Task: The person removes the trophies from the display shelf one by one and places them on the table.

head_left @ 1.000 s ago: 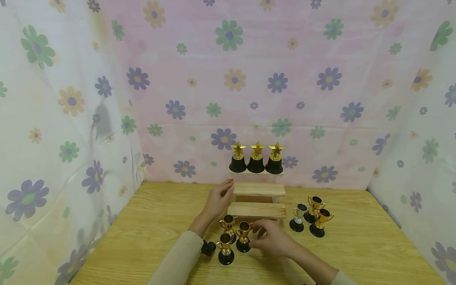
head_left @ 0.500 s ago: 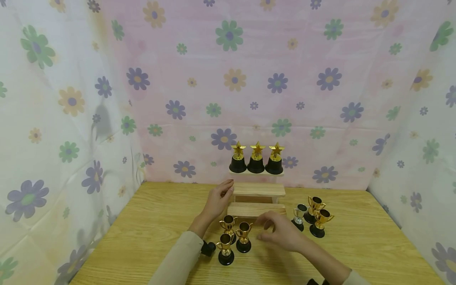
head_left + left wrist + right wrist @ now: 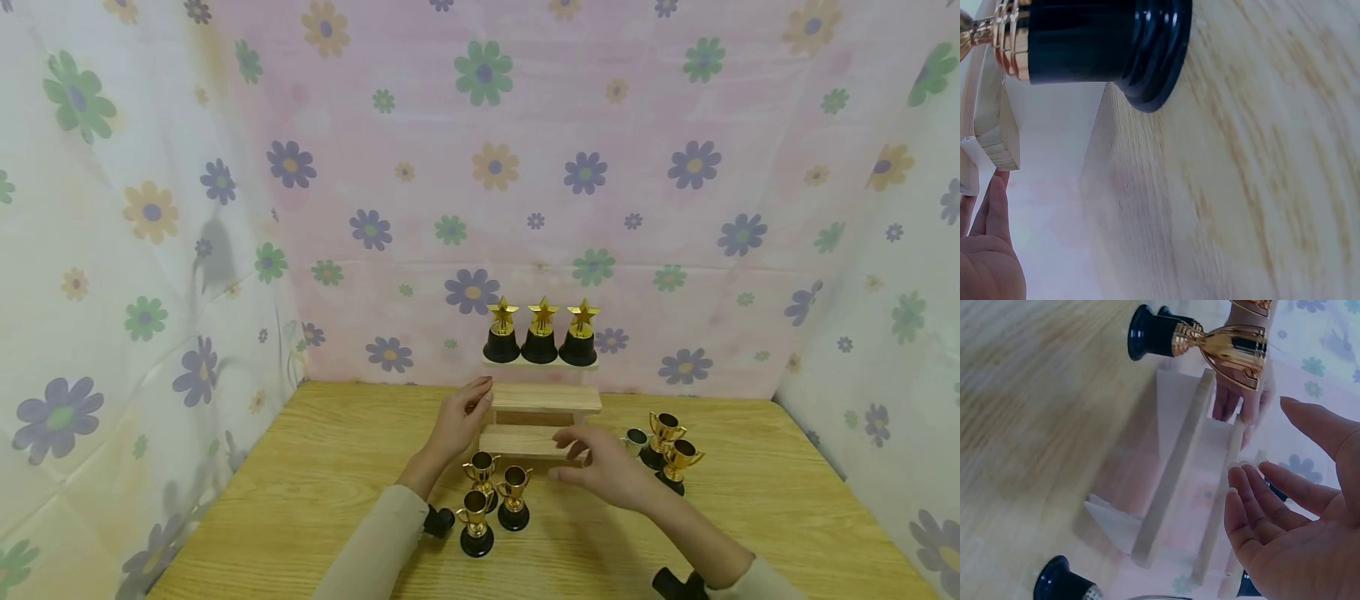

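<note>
My left hand (image 3: 456,421) touches the left end of a three-tier wooden display stand (image 3: 546,398) at the middle tier, fingers extended. In the left wrist view its straight fingers (image 3: 999,209) meet a plank's end. My right hand (image 3: 603,468) hovers before the stand's lowest tier at the right, thumb and fingers spread apart, holding nothing. Three gold cup trophies (image 3: 514,490) on black bases stand upright on the table between the hands. Three star trophies (image 3: 540,333) line the top tier. Right of the stand, two gold cup trophies (image 3: 665,429) accompany a silver cup trophy (image 3: 636,440), partly hidden by my right hand.
The wood-grain table (image 3: 337,467) is enclosed by flower-printed cloth (image 3: 420,125) at the back and both sides. Black wrist devices (image 3: 439,522) show beside both wrists; the left one is close to the front gold cups.
My right hand has drawn away from the nearest gold cup, moving right and slightly back toward the stand's lowest tier. The left hand stays in place.
</note>
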The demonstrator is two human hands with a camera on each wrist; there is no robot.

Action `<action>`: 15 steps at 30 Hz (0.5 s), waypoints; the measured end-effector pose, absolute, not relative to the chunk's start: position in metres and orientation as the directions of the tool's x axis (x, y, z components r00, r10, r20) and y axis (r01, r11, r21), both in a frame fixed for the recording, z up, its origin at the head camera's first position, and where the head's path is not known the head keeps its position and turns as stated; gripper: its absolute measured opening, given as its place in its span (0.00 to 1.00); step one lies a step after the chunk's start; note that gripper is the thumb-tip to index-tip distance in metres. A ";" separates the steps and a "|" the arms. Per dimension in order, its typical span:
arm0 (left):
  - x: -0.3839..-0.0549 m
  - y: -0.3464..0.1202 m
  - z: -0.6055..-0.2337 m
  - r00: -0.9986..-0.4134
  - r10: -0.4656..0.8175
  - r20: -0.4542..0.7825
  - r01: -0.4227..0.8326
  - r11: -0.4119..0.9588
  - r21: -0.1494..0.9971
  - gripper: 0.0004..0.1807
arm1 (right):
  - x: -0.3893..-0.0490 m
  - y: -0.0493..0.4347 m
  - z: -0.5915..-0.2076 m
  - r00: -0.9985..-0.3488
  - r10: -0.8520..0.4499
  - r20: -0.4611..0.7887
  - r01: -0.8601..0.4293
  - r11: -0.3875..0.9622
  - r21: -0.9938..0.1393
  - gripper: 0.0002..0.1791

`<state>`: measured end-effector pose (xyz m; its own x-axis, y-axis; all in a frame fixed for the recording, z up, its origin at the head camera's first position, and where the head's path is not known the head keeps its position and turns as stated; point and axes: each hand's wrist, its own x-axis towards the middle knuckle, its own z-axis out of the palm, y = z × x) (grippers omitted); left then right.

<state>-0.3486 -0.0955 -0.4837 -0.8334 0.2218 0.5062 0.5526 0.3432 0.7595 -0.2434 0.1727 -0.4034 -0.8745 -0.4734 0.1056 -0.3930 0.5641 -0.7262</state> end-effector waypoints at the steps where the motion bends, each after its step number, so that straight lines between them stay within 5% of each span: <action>1: -0.348 -0.096 -0.483 -0.834 0.221 0.505 0.551 0.343 0.761 0.22 | -0.244 0.174 -0.402 -0.878 -0.468 0.105 -0.391 0.570 -0.723 0.28; 15: -0.349 -0.097 -0.483 -0.845 0.239 0.479 0.535 0.357 0.766 0.23 | -0.258 0.190 -0.374 -0.904 -0.378 0.198 -0.406 0.616 -0.676 0.28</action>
